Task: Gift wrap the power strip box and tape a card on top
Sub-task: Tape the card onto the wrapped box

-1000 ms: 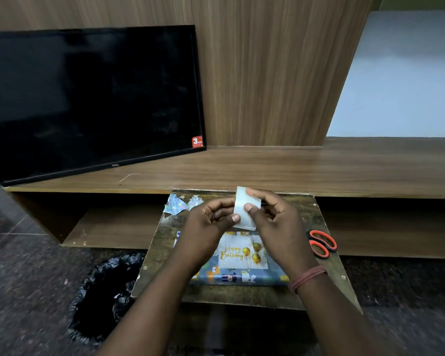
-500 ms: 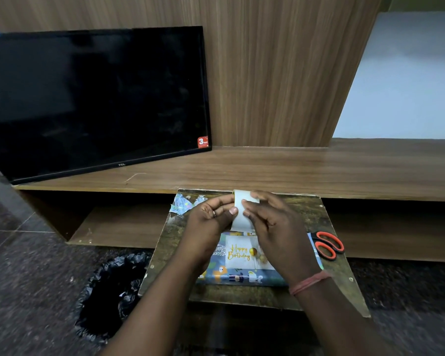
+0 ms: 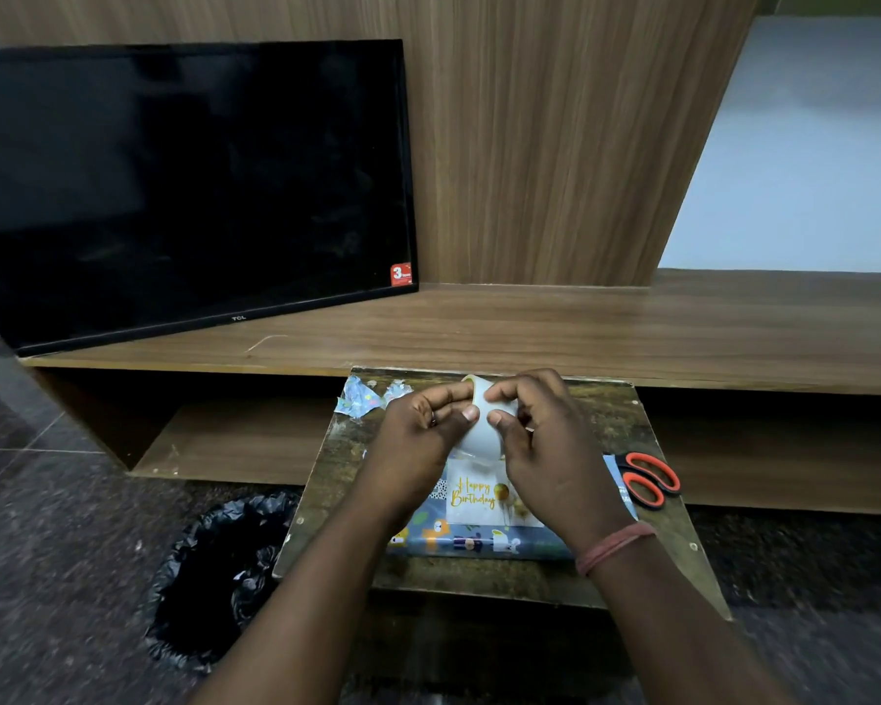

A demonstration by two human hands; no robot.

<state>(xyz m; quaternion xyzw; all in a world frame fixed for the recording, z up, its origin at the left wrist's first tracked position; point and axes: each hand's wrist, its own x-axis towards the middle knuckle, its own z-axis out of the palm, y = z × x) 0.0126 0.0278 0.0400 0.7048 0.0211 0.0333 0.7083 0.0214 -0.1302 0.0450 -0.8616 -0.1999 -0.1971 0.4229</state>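
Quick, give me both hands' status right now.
Left hand: fingers pinch the pale roll of clear tape.
Right hand: fingers curled round the same roll, thumb on its face.

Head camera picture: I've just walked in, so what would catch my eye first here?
Probably the two hands at the centre, the left hand and right hand, both pinching a white roll of tape above a small table. Under them lies the wrapped box with a Happy Birthday card on top, and orange-handled scissors to its right. A big dark television fills the upper left.
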